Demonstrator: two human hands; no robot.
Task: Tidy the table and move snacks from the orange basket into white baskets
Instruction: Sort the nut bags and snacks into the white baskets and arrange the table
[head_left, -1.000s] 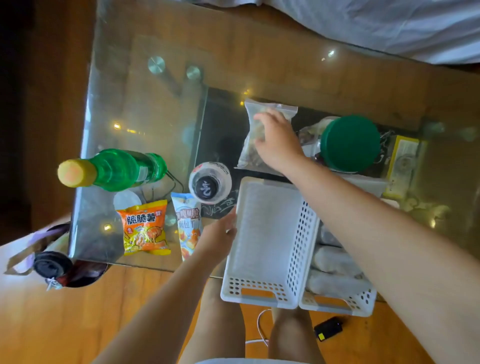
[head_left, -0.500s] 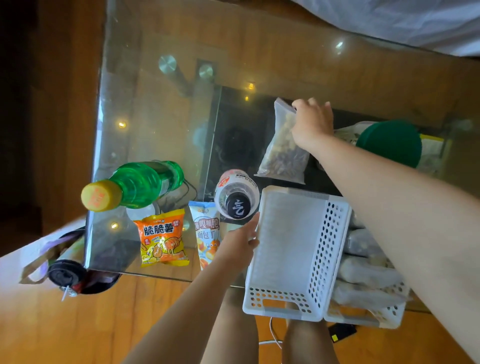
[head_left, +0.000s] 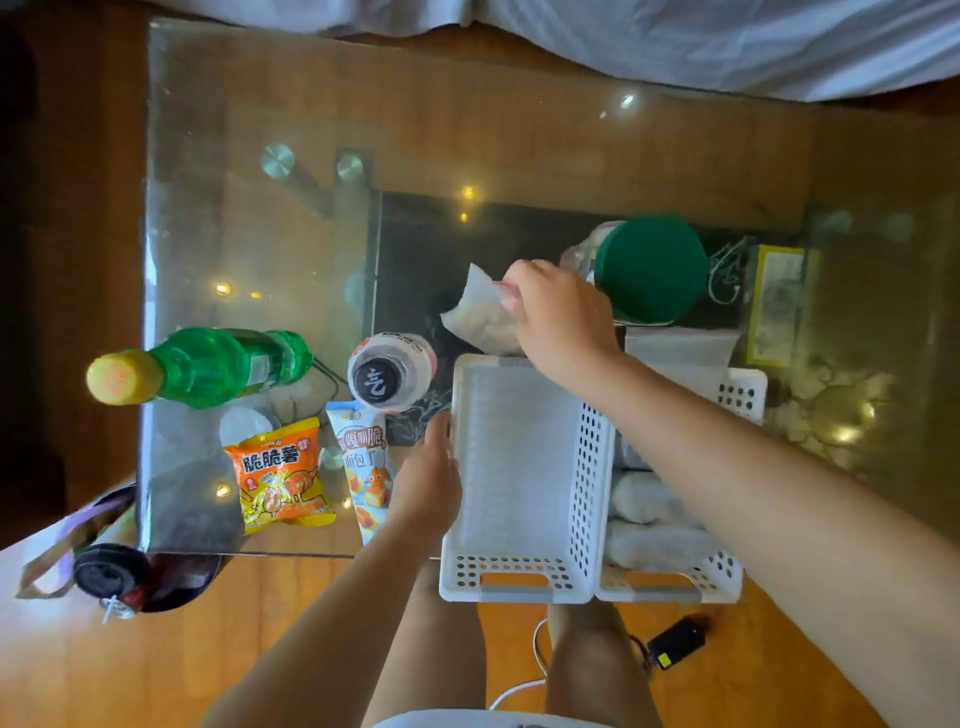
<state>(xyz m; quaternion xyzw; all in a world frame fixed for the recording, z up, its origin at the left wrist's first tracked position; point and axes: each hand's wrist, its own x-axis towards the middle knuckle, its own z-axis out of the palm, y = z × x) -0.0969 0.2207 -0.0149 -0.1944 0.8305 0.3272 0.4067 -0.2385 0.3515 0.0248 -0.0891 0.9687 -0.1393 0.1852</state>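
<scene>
At the near edge of the glass table, two white perforated plastic baskets sit side by side: the left white basket is empty, and the right white basket holds pale wrapped packets. The left hand lies flat against the empty basket's left wall, fingers together and holding nothing, seemingly to steady it; its forearm rises straight from the near edge. Just left of that hand lie a tall blue-and-white snack pouch and an orange crinkly snack packet, both flat on the glass. Farther back stand a green plastic bottle with a yellow cap and a clear bottle with a black cap. Beyond the empty basket's far rim, the right hand pinches the top edge of a clear zip-top plastic bag of snacks, which hangs lifted just off the table, the arm reaching diagonally from the right across both baskets. The bag looks light, soft and floppy, likely to sag and swing; the stiffer sealed strip at the top seems the best hold. Just right of it stands a jar with a round green lid. No orange basket is in view.
</scene>
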